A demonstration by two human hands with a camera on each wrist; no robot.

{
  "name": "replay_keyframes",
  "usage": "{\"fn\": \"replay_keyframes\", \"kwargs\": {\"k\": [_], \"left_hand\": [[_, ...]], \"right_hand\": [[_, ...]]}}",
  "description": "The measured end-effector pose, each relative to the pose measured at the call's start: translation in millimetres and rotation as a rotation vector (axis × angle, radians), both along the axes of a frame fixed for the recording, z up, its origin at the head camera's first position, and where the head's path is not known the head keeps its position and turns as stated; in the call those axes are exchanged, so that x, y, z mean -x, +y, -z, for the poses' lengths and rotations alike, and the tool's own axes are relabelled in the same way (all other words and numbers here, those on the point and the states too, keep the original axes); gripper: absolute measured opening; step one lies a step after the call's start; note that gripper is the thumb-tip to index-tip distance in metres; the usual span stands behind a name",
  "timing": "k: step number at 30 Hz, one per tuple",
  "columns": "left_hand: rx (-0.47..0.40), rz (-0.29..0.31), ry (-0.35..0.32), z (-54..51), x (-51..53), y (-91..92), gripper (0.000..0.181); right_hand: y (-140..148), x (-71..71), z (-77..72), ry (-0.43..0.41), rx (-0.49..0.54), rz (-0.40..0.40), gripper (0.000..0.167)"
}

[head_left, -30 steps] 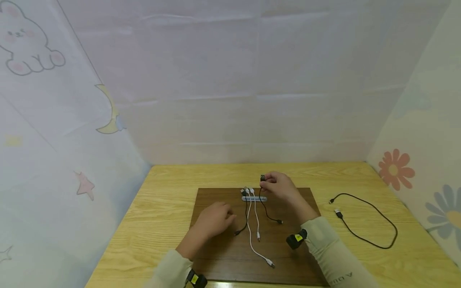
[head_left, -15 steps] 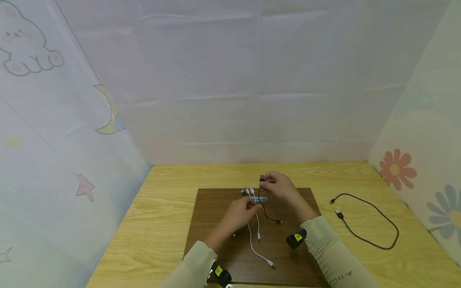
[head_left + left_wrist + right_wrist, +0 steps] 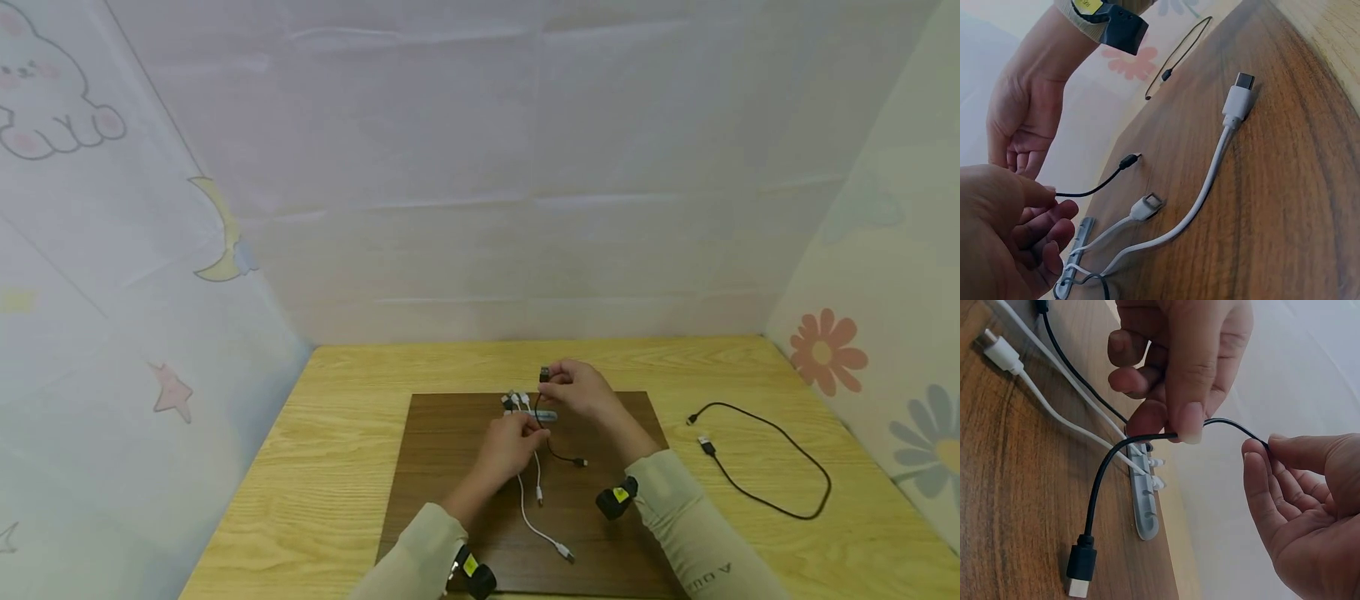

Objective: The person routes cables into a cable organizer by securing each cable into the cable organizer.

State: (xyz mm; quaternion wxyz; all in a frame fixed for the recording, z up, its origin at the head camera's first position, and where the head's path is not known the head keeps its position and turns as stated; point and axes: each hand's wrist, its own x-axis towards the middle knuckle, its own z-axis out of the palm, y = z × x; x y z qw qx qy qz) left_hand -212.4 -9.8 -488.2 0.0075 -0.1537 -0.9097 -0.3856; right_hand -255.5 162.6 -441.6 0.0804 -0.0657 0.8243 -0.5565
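My right hand pinches a short black USB cable just below its USB-A plug, raised over the board's far edge. Lower on the same cable, my left hand pinches the cord between thumb and finger. The cable's small end plug hangs toward the board. Beneath the hands lies a grey cable clip strip with notches. Two white cables and another black cable sit in its notches; free notches show at one end. In the head view my left hand partly covers the strip.
A dark brown wooden board lies on the light wood table. To the right of the board, another black USB cable lies in a loose loop. Printed cloth walls stand behind and at both sides.
My left hand has moved right and forward from the board's left part and has taken hold of the black cable's cord. The right hand stays nearly in place with its grip.
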Motion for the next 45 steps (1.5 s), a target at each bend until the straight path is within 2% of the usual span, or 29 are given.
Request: {"fn": "replay_keyframes", "kwargs": {"k": [5, 8, 14, 18, 26, 34, 37, 42, 45], "left_hand": [[0.009, -0.049, -0.003, 3.1, -0.3, 3.1, 0.014], [0.013, -0.062, -0.039, 2.0, -1.6, 4.2, 0.013], [0.047, -0.041, -0.104, -0.1, -2.0, 8.7, 0.014], [0.078, -0.024, -0.116, -1.9, -1.8, 11.7, 0.01], [0.21, -0.004, -0.014, -1.1, -2.5, 17.5, 0.017], [0.282, -0.005, 0.035, 1.1, -3.2, 21.4, 0.022], [0.296, -0.006, 0.061, 2.2, -3.2, 22.2, 0.022], [0.297, -0.008, 0.057, 3.5, -2.3, 23.8, 0.021], [0.312, -0.01, 0.042, 3.2, -2.3, 24.7, 0.021]], "right_hand": [[-0.4, 4.3, 3.6, 0.0, -0.004, -0.004, 0.031], [0.2, 7.5, 7.3, 0.006, -0.029, -0.01, 0.03], [2.8, 16.4, 17.2, 0.015, -0.105, -0.001, 0.026], [4.7, 24.4, 26.5, 0.026, -0.159, -0.009, 0.023], [6.4, 34.6, 37.7, 0.045, -0.246, -0.021, 0.019], [4.6, 40.1, 43.9, 0.103, -0.332, -0.045, 0.023], [4.0, 39.6, 45.0, 0.107, -0.326, -0.054, 0.023], [4.2, 38.0, 48.4, 0.121, -0.308, -0.075, 0.02], [3.6, 38.1, 51.0, 0.111, -0.311, -0.061, 0.02]]}}
